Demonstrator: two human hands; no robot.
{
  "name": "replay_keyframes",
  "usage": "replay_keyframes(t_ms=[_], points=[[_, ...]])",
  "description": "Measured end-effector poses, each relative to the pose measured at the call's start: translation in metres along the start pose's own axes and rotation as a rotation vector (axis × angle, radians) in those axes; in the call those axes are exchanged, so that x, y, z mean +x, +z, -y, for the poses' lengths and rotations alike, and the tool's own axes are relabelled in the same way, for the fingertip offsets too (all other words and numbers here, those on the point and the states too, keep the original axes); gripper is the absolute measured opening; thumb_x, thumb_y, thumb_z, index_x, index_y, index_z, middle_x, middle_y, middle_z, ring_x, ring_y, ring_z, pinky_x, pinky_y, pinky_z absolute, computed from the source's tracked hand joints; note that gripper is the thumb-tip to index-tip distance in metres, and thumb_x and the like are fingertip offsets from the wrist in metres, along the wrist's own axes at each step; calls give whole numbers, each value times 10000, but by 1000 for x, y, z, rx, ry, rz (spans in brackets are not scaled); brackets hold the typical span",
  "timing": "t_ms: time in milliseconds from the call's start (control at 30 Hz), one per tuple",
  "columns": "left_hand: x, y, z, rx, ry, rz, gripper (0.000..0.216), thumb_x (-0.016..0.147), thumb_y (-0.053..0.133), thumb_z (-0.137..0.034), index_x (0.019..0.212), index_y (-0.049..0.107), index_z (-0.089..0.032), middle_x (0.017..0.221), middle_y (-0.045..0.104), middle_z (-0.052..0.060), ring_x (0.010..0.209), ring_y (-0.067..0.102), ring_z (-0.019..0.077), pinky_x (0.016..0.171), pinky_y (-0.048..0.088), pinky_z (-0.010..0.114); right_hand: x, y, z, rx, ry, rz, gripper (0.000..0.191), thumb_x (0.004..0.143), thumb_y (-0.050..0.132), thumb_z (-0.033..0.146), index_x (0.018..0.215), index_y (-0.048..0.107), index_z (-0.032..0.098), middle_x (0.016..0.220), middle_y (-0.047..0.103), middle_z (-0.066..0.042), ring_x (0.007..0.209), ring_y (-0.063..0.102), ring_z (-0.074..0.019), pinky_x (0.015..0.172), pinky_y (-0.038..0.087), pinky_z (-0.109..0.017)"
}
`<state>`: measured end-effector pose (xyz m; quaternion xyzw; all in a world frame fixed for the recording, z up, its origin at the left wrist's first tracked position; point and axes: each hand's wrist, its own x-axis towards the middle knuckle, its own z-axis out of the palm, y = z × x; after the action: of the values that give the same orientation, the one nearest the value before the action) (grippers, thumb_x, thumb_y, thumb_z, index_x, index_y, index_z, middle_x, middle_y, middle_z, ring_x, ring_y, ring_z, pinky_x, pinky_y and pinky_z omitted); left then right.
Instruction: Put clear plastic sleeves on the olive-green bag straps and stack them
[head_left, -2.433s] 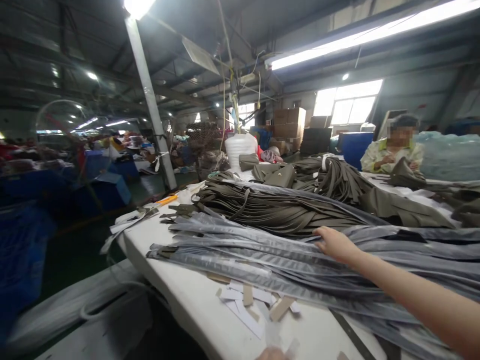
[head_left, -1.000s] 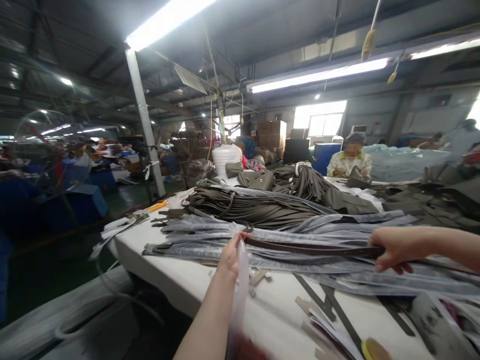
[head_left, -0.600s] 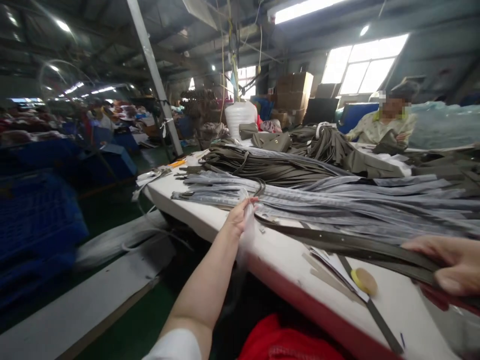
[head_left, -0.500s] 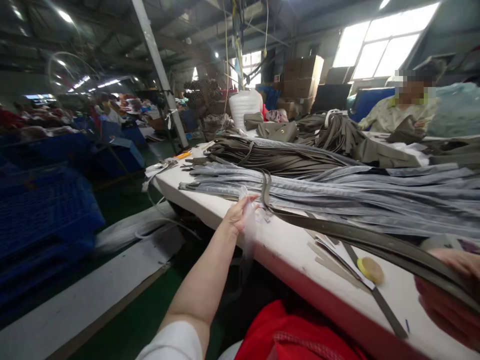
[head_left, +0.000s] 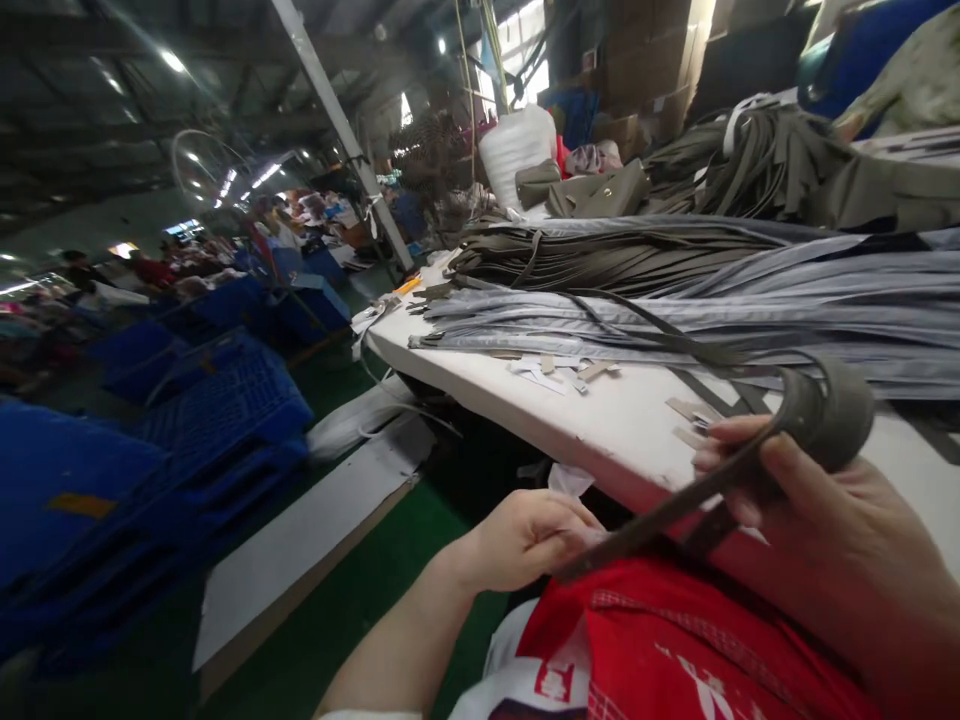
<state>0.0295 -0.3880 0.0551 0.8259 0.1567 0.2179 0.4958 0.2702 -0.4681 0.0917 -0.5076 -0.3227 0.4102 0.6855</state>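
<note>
Our right hand [head_left: 817, 540] clasps a looped olive strap [head_left: 840, 420] just before the table [head_left: 637, 420] edge, above our red apron [head_left: 675, 640]. Our left hand [head_left: 525, 535] closes on a plastic scrap [head_left: 568, 480] beside the strap's lower end.

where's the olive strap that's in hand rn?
Head view, lower right: the olive strap is looped in the right hand, its other end pinched by the left hand, in front of the white table, above the red garment.
</note>
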Motion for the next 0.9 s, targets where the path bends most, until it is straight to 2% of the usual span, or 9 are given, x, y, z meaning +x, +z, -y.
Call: replay_keyframes(t_ms=[133,367,700,900], points=[[-1,10,1,100,-21,70,293,975,508,-324,1044,715,-129,1072,727,141,992,682,197,896,512,274,-1,8,0,75,-17,-33,251,722,806,449,840,747,236,729,700,-26,504,561,-116,548,592,-285],[1,14,16,111,6,163,273,952,458,-146,1032,719,-159,1113,737,106,1051,672,175,985,475,272,13,-12,-2,82,-132,-243,341,654,861,452,820,723,189,744,710,-48,510,608,-141,533,585,-299],[2,11,14,140,-20,166,254,932,492,-140,1035,722,-168,1126,735,89,1053,676,162,970,480,237,23,-33,-11,72,-144,-250,178,787,781,351,872,729,204,767,721,-26,548,636,-112,558,547,-221],[4,10,12,125,-5,178,259,936,485,-145,1026,727,-164,1127,733,97,1053,675,162,974,483,237,24,-29,-10,92,-83,-236,328,646,875,419,815,727,180,734,713,-45,529,621,-124,564,570,-247]])
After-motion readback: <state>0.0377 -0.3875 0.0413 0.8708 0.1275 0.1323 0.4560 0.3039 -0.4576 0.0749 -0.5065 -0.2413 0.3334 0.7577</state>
